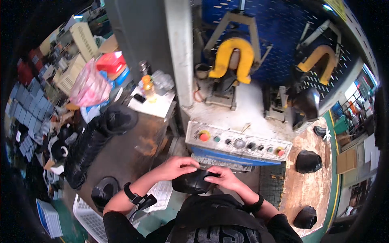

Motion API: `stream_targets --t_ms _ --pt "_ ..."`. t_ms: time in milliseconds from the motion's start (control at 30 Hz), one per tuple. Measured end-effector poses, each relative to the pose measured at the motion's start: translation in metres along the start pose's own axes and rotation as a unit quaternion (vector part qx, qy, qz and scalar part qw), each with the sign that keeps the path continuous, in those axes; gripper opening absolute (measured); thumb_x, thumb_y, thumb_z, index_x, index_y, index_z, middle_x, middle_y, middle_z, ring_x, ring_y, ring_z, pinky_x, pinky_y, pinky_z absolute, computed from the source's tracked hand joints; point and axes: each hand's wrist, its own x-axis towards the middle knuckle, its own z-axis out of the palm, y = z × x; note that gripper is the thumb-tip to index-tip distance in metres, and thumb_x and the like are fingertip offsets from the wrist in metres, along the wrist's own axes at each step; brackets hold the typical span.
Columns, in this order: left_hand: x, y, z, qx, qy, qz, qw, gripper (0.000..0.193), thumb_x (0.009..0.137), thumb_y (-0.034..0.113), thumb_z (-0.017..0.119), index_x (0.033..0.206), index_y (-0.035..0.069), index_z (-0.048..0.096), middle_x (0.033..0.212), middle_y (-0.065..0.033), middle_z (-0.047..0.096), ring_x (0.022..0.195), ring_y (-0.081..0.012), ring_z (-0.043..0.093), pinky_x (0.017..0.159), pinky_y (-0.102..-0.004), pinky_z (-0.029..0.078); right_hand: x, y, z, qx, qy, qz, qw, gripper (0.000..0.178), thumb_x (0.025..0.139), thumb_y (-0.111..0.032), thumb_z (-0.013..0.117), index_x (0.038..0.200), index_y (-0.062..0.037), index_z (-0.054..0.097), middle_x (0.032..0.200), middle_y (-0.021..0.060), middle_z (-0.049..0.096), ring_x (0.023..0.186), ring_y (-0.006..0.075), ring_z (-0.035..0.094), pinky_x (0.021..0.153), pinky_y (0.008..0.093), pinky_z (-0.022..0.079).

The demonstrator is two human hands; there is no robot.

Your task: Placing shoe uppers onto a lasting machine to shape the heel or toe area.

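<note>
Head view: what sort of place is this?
Probably a factory or workshop floor: there's a machine control panel with push buttons, a yellow U-shaped machine part above it, and black shaped pieces spaced out on a light brown board.

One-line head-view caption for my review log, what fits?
Left hand and right hand hold a black curved piece before a control panel, with yellow U-shaped parts beyond.

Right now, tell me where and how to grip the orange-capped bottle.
Grip the bottle around its body, below the orange cap, probably from the near right: it stands upright, with a dark flat slab at its left and crumpled clear plastic behind its right.
</note>
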Motion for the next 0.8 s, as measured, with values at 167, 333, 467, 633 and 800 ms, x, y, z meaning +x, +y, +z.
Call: stream_targets --t_ms 167,333,467,633,800 --pt "0.1 0.059 -0.007 0.02 -0.059 0.21 0.976 0.056 0.078 0.024 0.068 0.127 0.006 0.048 0.131 -0.0126 0.044 0.12 -0.0269 0.044 0.099 -0.0374 0.035 -0.04 -0.037 -0.097 0.212 0.178 -0.048 0.96 0.013 0.083 -0.002 0.062 0.096 -0.0034 0.06 0.085 -0.0022 0.064 0.078 0.0052 0.057 0.074 0.021 0.046" --pt "0.205 0.147 0.033 0.048 -0.036 0.337 0.94 0.049 0.079 0.028 0.067 0.12 0.005 0.055 0.127 -0.0132 0.049 0.119 -0.028 0.045 0.1 -0.0395 0.034 -0.119 -0.082 -0.19 0.15 0.352 -0.129 0.915 0.018 0.079 -0.006 0.067 0.097 -0.0034 0.062 0.085 -0.0028 0.062 0.074 0.0045 0.055 0.072 0.0224 0.046" --pt "0.314 0.22 0.053 -0.004 0.11 0.424 0.899 0.025 0.088 0.015 0.055 0.108 0.001 0.061 0.113 -0.0097 0.06 0.11 -0.0231 0.053 0.095 -0.0328 0.039 -0.148 -0.157 -0.266 -0.013 0.47 -0.222 0.854 0.017 0.08 -0.01 0.067 0.095 -0.0022 0.063 0.086 -0.0019 0.061 0.076 0.0055 0.055 0.072 0.0223 0.044" --pt "0.426 0.267 0.067 -0.217 0.165 0.234 0.933 0.033 0.095 0.027 0.045 0.106 0.001 0.063 0.103 -0.0052 0.063 0.095 -0.01 0.056 0.083 -0.0262 0.044 -0.119 -0.187 -0.377 0.072 0.534 -0.222 0.813 0.014 0.085 -0.012 0.063 0.093 -0.001 0.064 0.08 0.0006 0.064 0.07 0.0067 0.057 0.066 0.0209 0.047" --pt "0.46 0.24 0.089 -0.285 0.085 0.193 0.935 0.047 0.096 0.038 0.04 0.109 -0.002 0.061 0.105 -0.0088 0.063 0.096 -0.0132 0.058 0.088 -0.0259 0.043 -0.099 -0.119 -0.408 0.228 0.471 -0.188 0.831 0.011 0.088 -0.012 0.058 0.091 -0.0017 0.063 0.076 0.0027 0.064 0.061 0.0091 0.059 0.055 0.0215 0.049"
